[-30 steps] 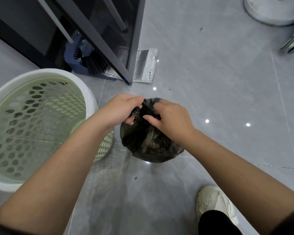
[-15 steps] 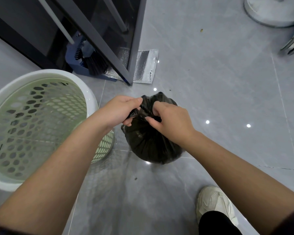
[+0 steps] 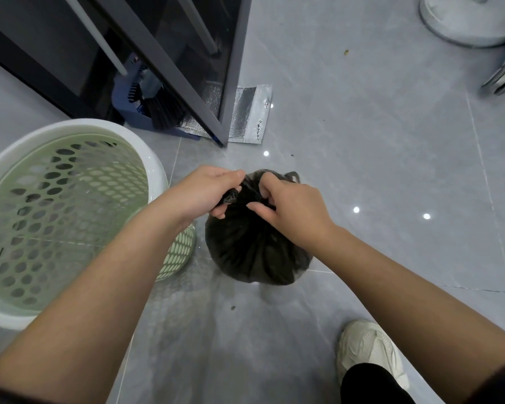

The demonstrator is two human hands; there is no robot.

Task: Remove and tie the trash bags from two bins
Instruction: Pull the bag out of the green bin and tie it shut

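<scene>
Down on the grey floor (image 3: 362,147), just right of the green bin (image 3: 153,167) with the white rim: black trash bag (image 3: 254,252), round and full, already lifted out, neck gathered at the top. No liner to be seen inside the bin. Left hand (image 3: 207,193) closed round one twisted end of the bag, fingers curled, the black tip poking out under the fist. Right hand (image 3: 292,211) pinching the other end between thumb and fingertips, close against the left. Beyond the knuckles, a small loop (image 3: 292,174) of black film sticking up. Knot itself hidden behind the fingers, so cannot tell how far tied; probably mid-knot, with the pull tight yet to come.

Risks from here, as a guess only. Pulling too hard or too sharply on thin stretched film: a tear at the neck, rubbish out over the tiles. Pulling with ends too short: slipping out of the pinch, knot falling open. Tightening while lifting: bag swinging against the bin and tipping it. Air trapped inside: a bulging bag and a knot sitting too high, easy to work loose. Also close by: pale shoe (image 3: 368,354) below right, silver pouch (image 3: 247,118) by the dark door frame (image 3: 234,68). Second bin nowhere in view, so half the task likely ahead.
</scene>
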